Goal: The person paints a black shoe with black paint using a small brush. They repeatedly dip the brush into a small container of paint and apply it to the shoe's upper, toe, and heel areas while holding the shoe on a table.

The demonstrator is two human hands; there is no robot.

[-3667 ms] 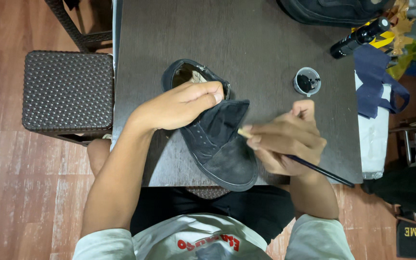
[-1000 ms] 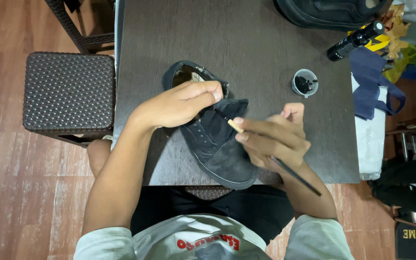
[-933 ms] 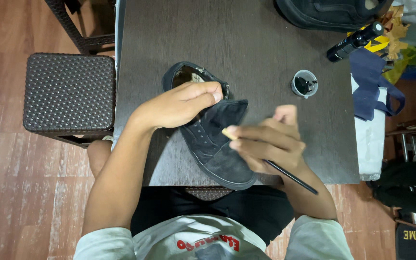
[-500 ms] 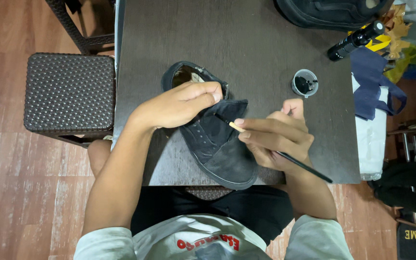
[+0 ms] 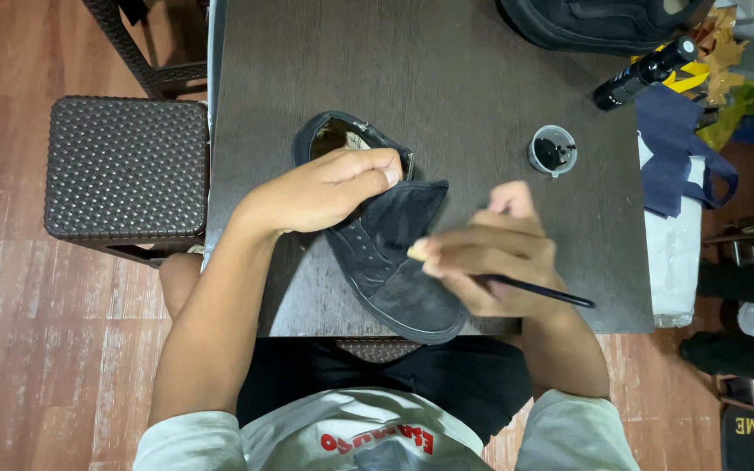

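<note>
On the dark worktop, the left hand grips a black shoe while the right hand pinches a thin brush, with a small pot at two o'clock.

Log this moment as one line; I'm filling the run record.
left hand: holds black shoe | right hand: thin brush at shoe | small pot: on table
</note>
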